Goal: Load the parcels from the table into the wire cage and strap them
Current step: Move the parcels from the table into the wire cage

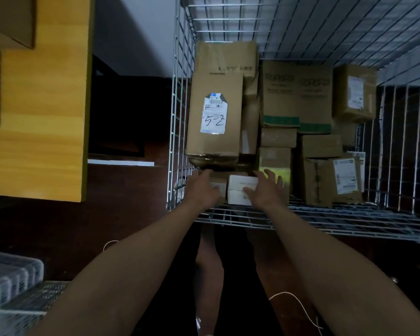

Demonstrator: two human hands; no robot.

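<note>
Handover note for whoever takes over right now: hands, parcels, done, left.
Left hand: open, thumb on a small brown box at the front left of the wire cage.
Right hand: open, thumb on the white box beside it.
Done: many brown parcels stacked inside, including the tall parcel marked 5-2.
Left: settle these two, fetch the cardboard boxes on the wooden table, then strap; no strap in view.

The cage (pixel 325 221) is open above its near rim. Its back and right are filled by stacked boxes (pixel 296 98); a tall box (pixel 214 132) crowds the left wall (pixel 177 117). The only gap, the near-left corner, is partly taken by a white box (pixel 239 190).
</note>
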